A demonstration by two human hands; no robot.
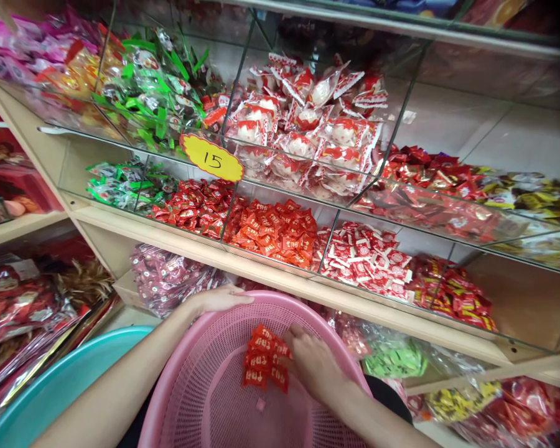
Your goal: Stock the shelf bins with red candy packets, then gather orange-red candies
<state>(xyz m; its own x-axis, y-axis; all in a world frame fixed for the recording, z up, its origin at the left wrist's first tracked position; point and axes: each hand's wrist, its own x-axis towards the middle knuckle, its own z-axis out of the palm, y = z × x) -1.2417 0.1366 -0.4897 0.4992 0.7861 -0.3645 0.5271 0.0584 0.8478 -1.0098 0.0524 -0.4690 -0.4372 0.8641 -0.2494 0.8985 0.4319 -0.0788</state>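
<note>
A pink perforated plastic basket (200, 386) sits in front of me at the bottom middle. My left hand (221, 300) grips its far rim, fingers curled over the edge. My right hand (313, 364) is inside the basket, fingers closed around a bunch of small orange-red wrapped candies (264, 361). One tiny pink piece (260, 405) lies loose on the basket floor.
Glass-fronted shelf bins hold wrapped sweets: orange-red candies (275, 229), red ones (193, 205), red-and-white ones (364, 252), green ones (152, 93), larger white-and-red packs (308, 134). A yellow price tag reading 15 (212, 158) hangs on the glass. A teal basin (65, 379) lies at lower left.
</note>
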